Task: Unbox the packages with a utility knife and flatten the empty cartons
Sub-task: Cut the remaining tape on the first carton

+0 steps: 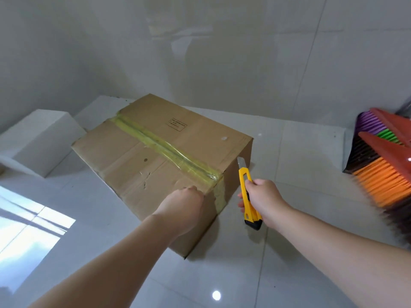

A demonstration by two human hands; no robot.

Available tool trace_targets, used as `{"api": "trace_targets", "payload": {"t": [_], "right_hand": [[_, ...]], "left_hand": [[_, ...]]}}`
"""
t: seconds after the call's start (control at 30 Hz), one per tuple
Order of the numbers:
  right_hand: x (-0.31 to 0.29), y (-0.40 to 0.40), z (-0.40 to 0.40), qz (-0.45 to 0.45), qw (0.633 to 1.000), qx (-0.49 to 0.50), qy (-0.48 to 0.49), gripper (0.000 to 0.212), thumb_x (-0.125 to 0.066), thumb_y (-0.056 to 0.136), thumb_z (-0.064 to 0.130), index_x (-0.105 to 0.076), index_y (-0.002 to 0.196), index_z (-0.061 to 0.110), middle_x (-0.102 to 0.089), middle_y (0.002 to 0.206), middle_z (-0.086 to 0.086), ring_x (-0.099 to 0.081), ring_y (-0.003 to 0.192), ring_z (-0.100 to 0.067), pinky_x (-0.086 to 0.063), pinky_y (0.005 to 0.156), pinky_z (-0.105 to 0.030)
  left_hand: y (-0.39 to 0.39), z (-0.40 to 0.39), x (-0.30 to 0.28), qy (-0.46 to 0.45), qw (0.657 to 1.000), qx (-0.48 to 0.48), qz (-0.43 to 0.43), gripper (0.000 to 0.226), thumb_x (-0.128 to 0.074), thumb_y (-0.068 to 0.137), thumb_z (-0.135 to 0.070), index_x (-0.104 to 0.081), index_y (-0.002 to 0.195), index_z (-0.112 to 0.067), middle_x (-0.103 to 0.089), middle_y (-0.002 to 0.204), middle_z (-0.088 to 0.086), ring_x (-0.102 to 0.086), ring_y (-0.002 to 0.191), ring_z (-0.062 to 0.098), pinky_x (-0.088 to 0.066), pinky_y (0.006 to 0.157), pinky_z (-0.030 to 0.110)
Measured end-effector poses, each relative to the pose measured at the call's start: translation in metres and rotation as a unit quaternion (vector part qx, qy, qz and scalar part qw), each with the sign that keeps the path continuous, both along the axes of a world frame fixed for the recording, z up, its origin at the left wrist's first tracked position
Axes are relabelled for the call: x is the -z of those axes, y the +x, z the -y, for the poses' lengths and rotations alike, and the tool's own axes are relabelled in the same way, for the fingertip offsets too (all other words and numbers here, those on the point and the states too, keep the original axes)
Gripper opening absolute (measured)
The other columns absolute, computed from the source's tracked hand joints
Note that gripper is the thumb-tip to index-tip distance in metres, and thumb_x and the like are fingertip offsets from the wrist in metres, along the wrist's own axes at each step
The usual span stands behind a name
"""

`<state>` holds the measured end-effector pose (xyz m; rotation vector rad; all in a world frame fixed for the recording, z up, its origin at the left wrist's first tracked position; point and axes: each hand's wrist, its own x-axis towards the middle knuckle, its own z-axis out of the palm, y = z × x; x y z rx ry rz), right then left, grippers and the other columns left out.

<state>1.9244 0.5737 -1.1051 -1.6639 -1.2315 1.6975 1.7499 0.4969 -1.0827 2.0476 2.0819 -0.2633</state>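
Note:
A brown cardboard carton sits on the white tiled floor, its top flaps sealed by a yellowish tape strip running along the middle and down the near end. My left hand presses on the carton's near top corner, fingers curled at the edge beside the tape. My right hand grips a yellow utility knife with a black end cap. Its blade is extended and points up at the carton's right side, close to the top edge.
A white box stands at the left against the wall. Brooms with orange, purple and green bristles lean at the right. A tiled wall rises behind the carton. Glossy floor tiles spread in front and to the right.

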Motion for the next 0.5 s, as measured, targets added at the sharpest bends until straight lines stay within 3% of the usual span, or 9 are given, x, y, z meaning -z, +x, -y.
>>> {"api": "trace_targets", "payload": {"t": [0.17,0.5], "right_hand": [[0.000,-0.005,0.015,-0.022,1.000,-0.004,-0.006,0.030,-0.039,0.103,0.020,-0.059,0.109,-0.003,-0.063,0.078,-0.014,-0.061,0.057,-0.024,-0.051,0.051,-0.031],[-0.003,-0.003,0.027,-0.029,0.999,-0.022,-0.020,0.027,-0.041,0.103,0.020,-0.059,0.101,0.001,-0.063,0.080,-0.016,-0.059,0.055,-0.025,-0.053,0.056,-0.036]], "left_hand": [[0.000,0.004,-0.002,0.009,1.000,0.002,-0.015,0.022,-0.039,0.096,-0.016,-0.057,0.108,-0.010,-0.054,0.106,0.006,-0.055,0.097,0.025,-0.036,0.073,0.027],[-0.002,0.006,-0.004,0.008,1.000,0.000,-0.006,0.019,-0.042,0.092,-0.012,-0.059,0.101,-0.011,-0.053,0.099,0.006,-0.056,0.092,0.026,-0.046,0.075,0.033]]}}
